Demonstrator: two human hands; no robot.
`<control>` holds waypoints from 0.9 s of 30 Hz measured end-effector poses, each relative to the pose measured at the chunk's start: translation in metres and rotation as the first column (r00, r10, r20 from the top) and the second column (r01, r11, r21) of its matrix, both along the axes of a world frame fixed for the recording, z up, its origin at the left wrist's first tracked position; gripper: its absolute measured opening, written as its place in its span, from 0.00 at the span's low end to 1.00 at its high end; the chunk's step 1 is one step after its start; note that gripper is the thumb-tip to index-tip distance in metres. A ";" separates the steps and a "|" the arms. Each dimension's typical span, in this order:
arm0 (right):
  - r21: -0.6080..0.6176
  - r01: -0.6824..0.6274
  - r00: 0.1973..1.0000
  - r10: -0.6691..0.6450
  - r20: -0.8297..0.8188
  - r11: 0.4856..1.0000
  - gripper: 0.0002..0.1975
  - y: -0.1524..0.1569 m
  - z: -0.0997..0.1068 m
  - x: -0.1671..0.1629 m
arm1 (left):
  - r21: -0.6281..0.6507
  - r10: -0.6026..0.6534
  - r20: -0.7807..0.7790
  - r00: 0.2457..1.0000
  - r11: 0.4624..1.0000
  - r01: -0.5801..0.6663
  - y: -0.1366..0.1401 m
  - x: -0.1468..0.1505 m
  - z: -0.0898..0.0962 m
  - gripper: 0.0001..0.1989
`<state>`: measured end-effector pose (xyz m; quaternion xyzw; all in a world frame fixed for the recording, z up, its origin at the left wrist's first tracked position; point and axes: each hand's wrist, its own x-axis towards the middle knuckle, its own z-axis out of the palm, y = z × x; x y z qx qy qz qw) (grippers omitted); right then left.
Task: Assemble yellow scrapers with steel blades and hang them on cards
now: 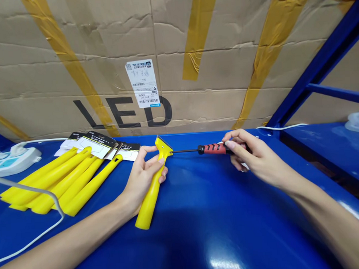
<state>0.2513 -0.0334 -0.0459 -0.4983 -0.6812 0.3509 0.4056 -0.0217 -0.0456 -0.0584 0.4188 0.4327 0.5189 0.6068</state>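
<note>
My left hand (pixel 145 168) is closed around the upper handle of a yellow scraper (pixel 150 200), whose blade end points up and away from me. In my right hand (pixel 249 155) is a screwdriver (pixel 213 148) with a red and black handle, held level. Its thin dark shaft points left, and the tip meets the side of the scraper's head. Whether the tip sits in a screw is too small to tell. Several more yellow scrapers (pixel 61 177) lie piled to the left of my left hand, with black and white cards at their heads.
A white power strip (pixel 15 159) is at the far left, with a grey-white cable (pixel 55 201) looping in front of the piled scrapers. Behind the blue shelf surface (pixel 196 222) stands a large taped cardboard box (pixel 178 106). A blue metal frame (pixel 317 63) rises at the right.
</note>
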 end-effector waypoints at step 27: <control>-0.045 0.052 0.999 -0.051 0.016 0.998 0.19 -0.003 0.006 -0.006 | -0.012 -0.046 0.018 0.999 0.999 0.047 -0.001 -0.001 0.001 0.21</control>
